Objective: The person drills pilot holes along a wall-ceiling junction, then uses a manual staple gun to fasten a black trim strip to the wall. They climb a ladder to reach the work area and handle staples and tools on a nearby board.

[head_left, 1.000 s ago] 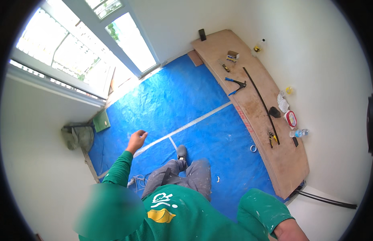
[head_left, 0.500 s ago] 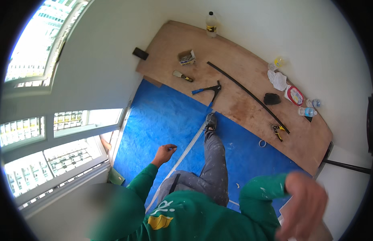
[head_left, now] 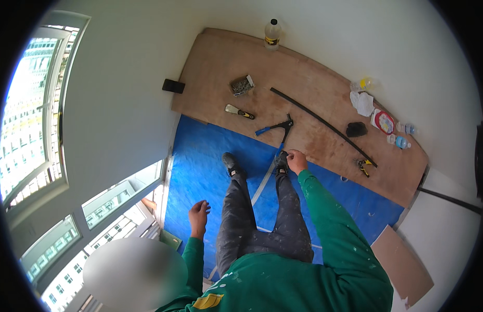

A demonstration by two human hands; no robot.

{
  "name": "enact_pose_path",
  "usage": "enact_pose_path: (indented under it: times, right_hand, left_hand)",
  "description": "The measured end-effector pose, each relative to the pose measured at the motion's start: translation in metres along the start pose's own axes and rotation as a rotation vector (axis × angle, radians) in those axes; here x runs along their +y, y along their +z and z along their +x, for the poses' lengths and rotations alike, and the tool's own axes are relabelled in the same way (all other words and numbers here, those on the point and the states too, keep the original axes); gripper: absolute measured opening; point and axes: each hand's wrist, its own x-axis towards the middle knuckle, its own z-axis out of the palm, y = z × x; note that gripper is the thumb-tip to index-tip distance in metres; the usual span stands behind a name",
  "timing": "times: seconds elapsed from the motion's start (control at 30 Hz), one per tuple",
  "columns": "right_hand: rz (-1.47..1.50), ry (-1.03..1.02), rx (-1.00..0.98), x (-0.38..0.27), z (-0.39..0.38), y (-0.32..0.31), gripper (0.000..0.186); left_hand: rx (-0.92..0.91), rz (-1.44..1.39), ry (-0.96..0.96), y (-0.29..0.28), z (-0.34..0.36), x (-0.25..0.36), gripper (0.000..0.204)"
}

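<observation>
My left hand hovers above the blue sheet beside my left leg, its fingers curled together; whatever may be between them is too small to name. In front of me, my right hand reaches out over my right shoe, with thumb and fingertips pinched. Its content cannot be made out. Nearest to that hand is a hand riveter, black with blue grips, lying splayed on the brown board. A scraper and an open box of small metal pieces lie farther left.
A long black strip crosses the board toward yellow-and-black pliers. Bottles, a white cloth, a tub and a black lump line its back. A phone-like black slab lies at the left edge. Blue sheeting covers the floor.
My right hand has swung from the lower right to the front, near the board. My left hand has drawn back slightly. My left foot now shows beside the right one.
</observation>
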Motion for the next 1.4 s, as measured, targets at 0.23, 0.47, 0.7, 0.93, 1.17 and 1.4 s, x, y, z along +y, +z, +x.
enact_pose_path:
  times: [0.23, 0.47, 0.7, 0.93, 1.17, 1.4]
  right_hand:
    - [0.075, 0.013, 0.128, -0.023, 0.031, 0.023, 0.023]
    - [-0.039, -0.056, 0.166, 0.006, 0.137, 0.079, 0.023]
    - [-0.128, -0.15, 0.028, 0.034, 0.231, 0.131, 0.025]
    - [-0.21, -0.247, 0.123, 0.053, 0.258, 0.162, 0.022]
    - [-0.095, -0.122, 0.193, 0.046, 0.267, 0.162, 0.022]
    - [0.012, -0.001, 0.395, 0.043, 0.284, 0.175, 0.02]
  left_hand:
    - [-0.118, 0.542, 0.598, 0.093, 0.199, 0.133, 0.031]
    - [-0.189, 0.594, 0.829, 0.242, 0.328, 0.23, 0.026]
    - [-0.304, 0.995, 1.135, 0.347, 0.478, 0.247, 0.028]
    - [-0.382, 1.293, 1.147, 0.393, 0.536, 0.228, 0.022]
    - [-0.345, 1.231, 1.072, 0.393, 0.548, 0.212, 0.015]
    - [-0.288, 0.919, 1.262, 0.381, 0.528, 0.22, 0.015]
